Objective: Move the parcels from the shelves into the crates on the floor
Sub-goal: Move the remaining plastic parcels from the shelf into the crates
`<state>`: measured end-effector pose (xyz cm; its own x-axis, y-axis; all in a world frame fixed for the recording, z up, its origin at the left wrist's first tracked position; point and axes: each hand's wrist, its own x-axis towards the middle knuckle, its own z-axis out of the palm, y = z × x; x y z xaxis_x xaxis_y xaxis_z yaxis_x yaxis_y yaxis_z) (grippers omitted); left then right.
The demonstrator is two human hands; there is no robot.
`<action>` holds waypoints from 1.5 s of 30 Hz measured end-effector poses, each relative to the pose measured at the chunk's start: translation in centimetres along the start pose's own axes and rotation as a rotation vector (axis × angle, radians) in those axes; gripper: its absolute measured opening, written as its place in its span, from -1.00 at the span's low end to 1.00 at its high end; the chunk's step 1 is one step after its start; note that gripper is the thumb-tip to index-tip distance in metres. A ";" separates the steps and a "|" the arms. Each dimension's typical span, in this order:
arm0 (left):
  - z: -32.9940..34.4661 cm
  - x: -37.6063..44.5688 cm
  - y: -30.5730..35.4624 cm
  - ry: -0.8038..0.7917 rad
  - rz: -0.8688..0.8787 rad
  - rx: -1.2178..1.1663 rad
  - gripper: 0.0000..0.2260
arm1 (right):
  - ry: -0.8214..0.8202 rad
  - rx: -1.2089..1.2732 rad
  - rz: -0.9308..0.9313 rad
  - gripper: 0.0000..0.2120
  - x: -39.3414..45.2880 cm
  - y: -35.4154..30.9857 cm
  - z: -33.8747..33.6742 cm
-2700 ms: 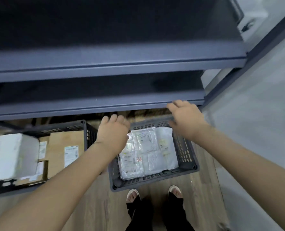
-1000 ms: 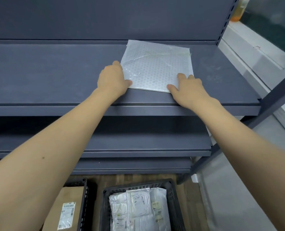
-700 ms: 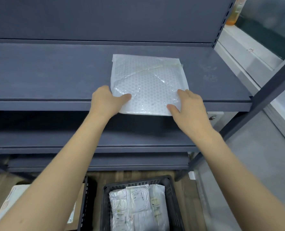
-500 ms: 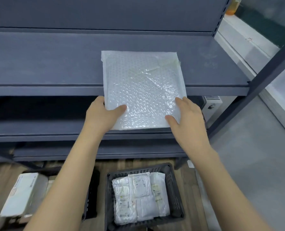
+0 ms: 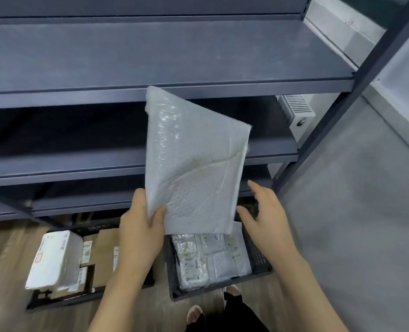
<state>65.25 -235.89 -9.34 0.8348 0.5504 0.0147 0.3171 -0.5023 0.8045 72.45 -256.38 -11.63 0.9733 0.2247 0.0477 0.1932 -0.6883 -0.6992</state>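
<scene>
A flat white bubble-wrap parcel [image 5: 194,161] hangs tilted in the air in front of the dark shelves [image 5: 165,51]. My left hand [image 5: 140,226] pinches its lower left corner, thumb on top. My right hand [image 5: 264,216] is open just right of the parcel's lower edge, fingers spread, not touching it. Below, a dark crate [image 5: 258,257] on the floor holds several white and silver bagged parcels [image 5: 208,257]. The held parcel hides the crate's far end.
A second dark crate [image 5: 62,300] at lower left holds a white parcel [image 5: 55,257] and cardboard boxes [image 5: 105,255]. A dark shelf upright [image 5: 347,97] runs diagonally on the right, grey floor beyond it. My feet [image 5: 196,315] stand just before the right crate.
The parcel has come off the shelf and swung down and tilted over the right crate. My right hand has let go of it; my left hand still holds it.
</scene>
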 end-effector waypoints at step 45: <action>-4.0 0.3 3.0 0.039 -0.375 -0.260 -0.34 | -0.017 -0.092 -0.747 -0.93 4.7 -2.8 -5.2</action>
<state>64.69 -234.56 -4.52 0.6647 0.6893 -0.2881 0.4669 -0.0822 0.8805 77.17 -256.96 -5.73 0.5770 0.6648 0.4744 0.8117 -0.4029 -0.4228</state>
